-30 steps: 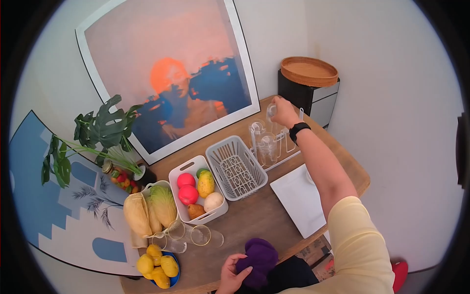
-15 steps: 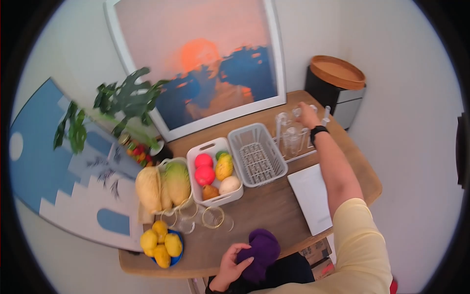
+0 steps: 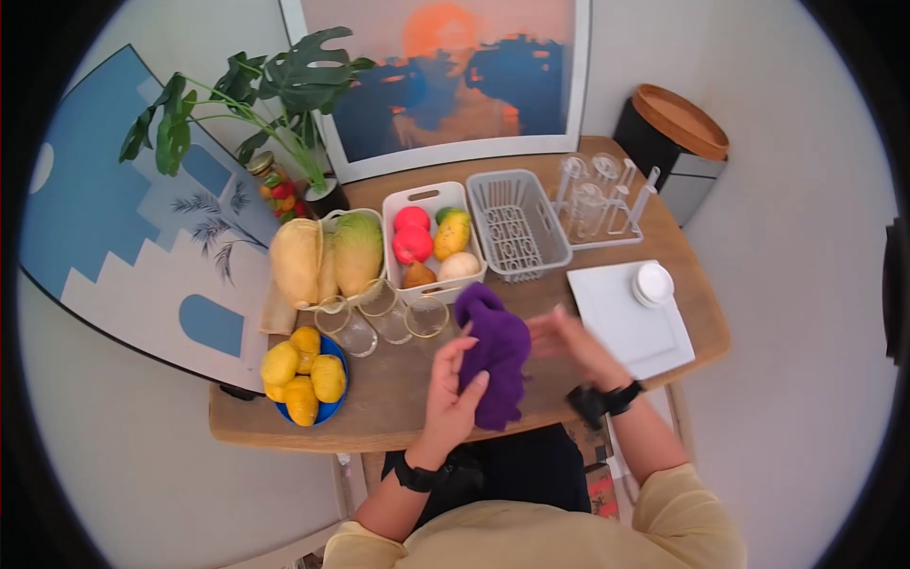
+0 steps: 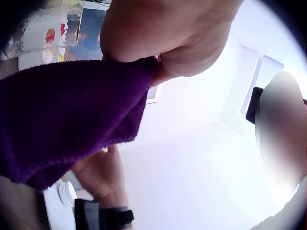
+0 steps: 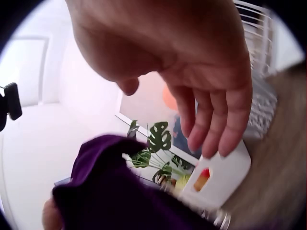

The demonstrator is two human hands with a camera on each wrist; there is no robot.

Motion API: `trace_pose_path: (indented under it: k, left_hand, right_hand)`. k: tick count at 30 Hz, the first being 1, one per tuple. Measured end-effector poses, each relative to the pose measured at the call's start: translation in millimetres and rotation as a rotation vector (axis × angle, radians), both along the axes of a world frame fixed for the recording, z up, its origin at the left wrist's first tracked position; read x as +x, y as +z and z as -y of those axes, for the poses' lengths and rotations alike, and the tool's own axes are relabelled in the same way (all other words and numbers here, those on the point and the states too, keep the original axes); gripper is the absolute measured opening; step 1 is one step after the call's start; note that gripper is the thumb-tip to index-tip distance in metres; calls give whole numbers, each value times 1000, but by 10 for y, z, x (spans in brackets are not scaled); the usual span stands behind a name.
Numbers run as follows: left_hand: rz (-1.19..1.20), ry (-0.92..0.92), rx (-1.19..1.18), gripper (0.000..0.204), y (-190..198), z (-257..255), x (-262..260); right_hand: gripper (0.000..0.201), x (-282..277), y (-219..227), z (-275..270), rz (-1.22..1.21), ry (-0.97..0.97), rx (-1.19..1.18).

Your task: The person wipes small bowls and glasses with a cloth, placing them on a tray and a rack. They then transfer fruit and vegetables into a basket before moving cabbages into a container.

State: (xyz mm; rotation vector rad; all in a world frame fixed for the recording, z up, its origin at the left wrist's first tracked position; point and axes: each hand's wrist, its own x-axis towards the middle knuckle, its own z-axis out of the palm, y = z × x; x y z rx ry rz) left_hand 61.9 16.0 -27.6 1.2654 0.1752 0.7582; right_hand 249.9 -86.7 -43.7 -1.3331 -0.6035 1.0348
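My left hand (image 3: 453, 394) holds a purple cloth (image 3: 500, 356) up over the table's front edge, thumb on its near side. In the left wrist view the cloth (image 4: 76, 115) hangs from between the fingers and thumb. Just right of it is my right hand (image 3: 580, 349), with nothing in its grasp. The right wrist view shows that hand's fingers (image 5: 211, 115) loosely extended and apart from the cloth. Beyond the cloth, several clear gold-rimmed glasses (image 3: 427, 316) stand at the table's front left. More clear glasses (image 3: 590, 201) hang upside down on a white rack (image 3: 607, 242) at the back right.
A grey basket (image 3: 561, 248) sits beside a white bin (image 3: 393, 223) of fruit. Left of them are a cabbage (image 3: 360, 251) and a blue plate (image 3: 334, 410) of yellow fruit. A white tray (image 3: 616, 327) with small white dishes (image 3: 653, 284) lies at the right. A potted plant (image 3: 327, 194) stands behind.
My right hand has let go of a glass at the rack and come back beside the cloth. My left hand has raised the cloth over the table. The head view has shifted.
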Motion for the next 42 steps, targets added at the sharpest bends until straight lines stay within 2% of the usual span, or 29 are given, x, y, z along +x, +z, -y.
trace_pose_path:
  k: [1, 2, 4, 5, 7, 8, 10, 11, 13, 14, 16, 17, 19, 20, 21, 23, 24, 26, 28, 30, 32, 33, 34, 35, 37, 39, 41, 42]
  left_hand:
    - [26, -10, -39, 42, -7, 1, 9]
    - [40, -24, -57, 41, 3, 9, 4]
    - [53, -53, -86, 40, -45, -23, -43]
    - [65, -66, -108, 40, -61, -28, -78]
    - [96, -39, -134, 39, -63, -5, -172]
    - [110, -17, -169, 39, -86, -17, -220]
    - [134, 18, -193, 39, -122, -50, -285]
    - [94, 46, -194, 39, -144, -48, -304]
    - [52, 75, -196, 39, -215, -27, -328]
    - [-3, 82, -129, 39, -261, -10, -323]
    - [-25, 121, 16, 42, -336, 38, -267]
    - [-21, 113, 17, 42, -373, 37, -253]
    - [-281, 531, 113, 49, -492, -7, -246]
    - [-360, 728, 186, 63, -686, -148, -206]
    - [-357, 727, 187, 63, -747, -265, -161]
    - [-486, 818, 408, 68, -834, -461, -58]
    - [-479, 817, 408, 68, -843, -511, -21]
    - [-550, 684, 452, 72, -834, -608, 85]
    - [-597, 676, 469, 72, -843, -668, 154]
    - [-654, 664, 487, 71, -849, -652, 175]
    - [-707, 691, 549, 68, -831, -575, 187]
    - [-703, 689, 555, 68, -859, -543, 181]
    - [-527, 608, 478, 65, -909, -529, 173]
    - [-352, 525, 404, 62, -958, -534, 168]
    - [-262, 500, 385, 57, -1069, -584, 142]
    - [-249, 310, 535, 55, -1076, -635, 96]
    - [-255, 304, 528, 56, -852, -531, -75]
    - [-289, 212, 493, 58, -822, -534, -142]
  right_hand:
    - [45, -236, -26, 14, -204, 26, 19]
    - [45, -378, -49, 9, -199, 10, 15]
    - [44, -586, -115, -32, -400, 167, 277]
    - [44, -658, -128, -84, -400, 166, 277]
    - [34, -743, -146, -192, -118, 100, 104]
    - [34, -759, -201, -213, -114, 108, 109]
    - [30, -774, -257, -249, 696, -172, 174]
    - [30, -739, -267, -226, 699, -162, 182]
    - [29, -670, -160, -104, 679, -303, 71]
    - [29, -628, -110, -44, 679, -304, 71]
    - [30, -573, 3, 76, 445, -308, -57]
    - [30, -579, 71, 98, 449, -316, -58]
    - [29, -593, 199, 118, -294, -452, 326]
    - [29, -569, 224, 159, -412, -427, 390]
    - [29, -558, 270, 188, -409, -428, 393]
    - [32, -533, 366, 239, -591, -484, 461]
    - [34, -493, 370, 248, -609, -472, 505]
    - [37, -427, 433, 223, -577, -491, 517]
    - [39, -406, 565, 160, -551, -516, 533]
    - [40, -488, 699, 16, -400, -379, 530]
    - [38, -601, 641, -311, -180, -381, 480]
    - [32, -629, 532, -450, 78, -300, 404]
    - [29, -734, 653, -487, 412, -139, 258]
    - [33, -781, 606, -593, 458, 21, 291]
    - [42, -729, 219, -642, 1219, 71, 145]
    - [50, -703, 164, -560, 1394, 282, 100]
    - [49, -608, 176, -487, 1382, 310, 110]
    - [46, -533, 237, -437, 1354, 385, 134]
